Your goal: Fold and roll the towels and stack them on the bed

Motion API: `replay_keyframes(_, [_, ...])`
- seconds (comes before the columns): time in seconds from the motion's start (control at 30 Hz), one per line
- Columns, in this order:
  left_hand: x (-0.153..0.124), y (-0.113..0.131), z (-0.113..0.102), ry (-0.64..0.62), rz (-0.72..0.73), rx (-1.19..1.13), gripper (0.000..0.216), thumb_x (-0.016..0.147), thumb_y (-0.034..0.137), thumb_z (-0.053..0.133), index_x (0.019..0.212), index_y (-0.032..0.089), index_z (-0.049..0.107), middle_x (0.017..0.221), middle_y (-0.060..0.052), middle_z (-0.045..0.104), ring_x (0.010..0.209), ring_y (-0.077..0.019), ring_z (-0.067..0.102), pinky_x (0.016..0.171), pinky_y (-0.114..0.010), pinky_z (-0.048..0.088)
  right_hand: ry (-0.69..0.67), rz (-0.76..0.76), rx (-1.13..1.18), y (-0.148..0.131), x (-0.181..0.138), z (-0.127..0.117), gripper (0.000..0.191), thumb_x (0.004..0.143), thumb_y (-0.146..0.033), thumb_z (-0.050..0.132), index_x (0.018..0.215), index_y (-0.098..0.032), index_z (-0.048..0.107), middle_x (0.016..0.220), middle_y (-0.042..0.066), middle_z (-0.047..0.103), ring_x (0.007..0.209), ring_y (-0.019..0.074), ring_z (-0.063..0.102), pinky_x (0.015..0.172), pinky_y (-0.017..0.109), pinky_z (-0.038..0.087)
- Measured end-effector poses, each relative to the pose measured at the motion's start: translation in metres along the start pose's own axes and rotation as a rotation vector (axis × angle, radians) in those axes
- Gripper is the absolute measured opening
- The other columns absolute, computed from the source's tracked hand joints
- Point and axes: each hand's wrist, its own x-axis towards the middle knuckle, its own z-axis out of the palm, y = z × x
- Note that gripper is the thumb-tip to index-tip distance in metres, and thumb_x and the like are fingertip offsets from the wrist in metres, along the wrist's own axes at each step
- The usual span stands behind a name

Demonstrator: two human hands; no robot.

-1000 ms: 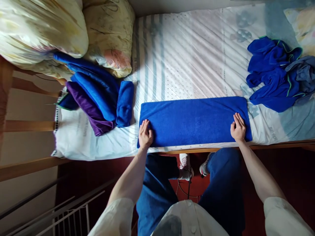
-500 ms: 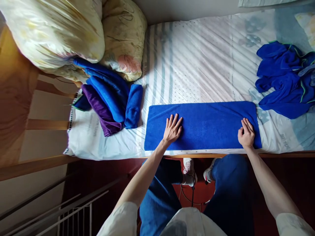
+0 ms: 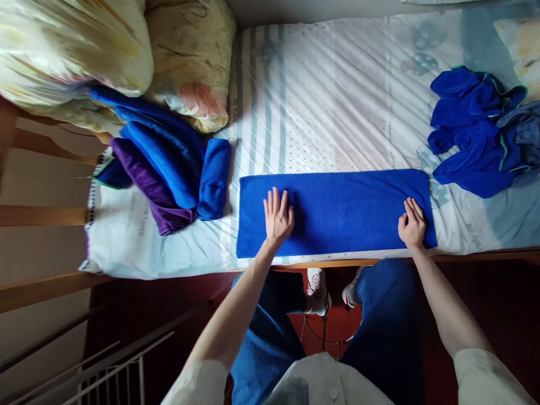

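Head camera | flat rectangular blue fabric towel [image 3: 343, 211] along pale patterned bedsheet's [image 3: 320, 107] near edge | left hand [image 3: 278, 216]: fingers spread over towel, gripping nothing | right hand [image 3: 412, 223]: fingers part-curled at right end, grip unclear

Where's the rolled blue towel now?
In the head view, the rolled blue towel lies left of the flat blue towel, right of the purple cloth.

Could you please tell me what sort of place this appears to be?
Most likely a bedroom or dormitory: there is a patterned bedsheet spread over a bed, a plump floral pillow and a slatted wooden bed frame.
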Motion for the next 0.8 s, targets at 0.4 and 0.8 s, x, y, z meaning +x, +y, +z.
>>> replay_keyframes(0.4, [-0.046,0.032,0.034,0.042,0.048,-0.142,0.063,0.094,0.030,0.047,0.155,0.017,0.054,0.164,-0.014,0.049,0.157,-0.0320,0.038,0.132,-0.056,0.022,-0.079,-0.003,-0.080,-0.007,0.000,-0.010,0.057,0.098,-0.016,0.039,0.151,-0.013,0.058,0.151,0.016,0.063,0.149,0.0272,0.052,0.124,0.050,0.047])
replay_keyframes(0.8, [-0.046,0.038,0.034,0.048,-0.013,-0.241,0.065,0.090,0.032,0.052,0.154,0.020,0.056,0.163,-0.011,0.051,0.157,-0.0321,0.039,0.133,-0.055,0.020,-0.233,0.003,-0.070,-0.129,0.039,0.036,0.060,0.107,-0.032,0.034,0.165,-0.014,0.039,0.172,0.014,0.035,0.163,0.0317,0.026,0.133,0.059,0.027])
